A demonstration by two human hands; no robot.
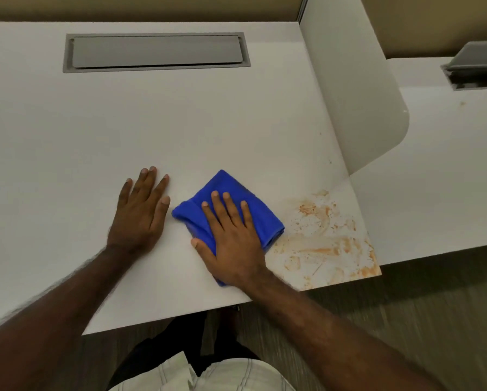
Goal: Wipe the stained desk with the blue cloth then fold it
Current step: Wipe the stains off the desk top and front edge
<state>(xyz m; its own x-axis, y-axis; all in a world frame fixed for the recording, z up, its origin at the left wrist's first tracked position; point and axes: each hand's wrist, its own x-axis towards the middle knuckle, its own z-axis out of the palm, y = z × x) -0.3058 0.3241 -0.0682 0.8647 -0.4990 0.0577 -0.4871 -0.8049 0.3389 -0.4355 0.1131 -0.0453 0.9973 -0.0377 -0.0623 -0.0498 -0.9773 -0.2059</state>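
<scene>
We cannot see the part of the cloth (231, 190) that lies under the right hand (231, 238), nor the desk (180, 122) beneath both, so any stain (321, 244) there is hidden from us. Both forearms run out of the picture at its lower corners, their edges smeared by blur, and the desk is cut off at the left edge. The open box (474, 67) on the neighbouring desk is clipped by the right edge, and we cannot make out what is inside it.

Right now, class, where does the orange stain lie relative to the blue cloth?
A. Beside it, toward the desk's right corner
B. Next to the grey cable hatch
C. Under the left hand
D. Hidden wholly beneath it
A: the orange stain spreads on the desk just right of the blue cloth, reaching the corner.
</scene>
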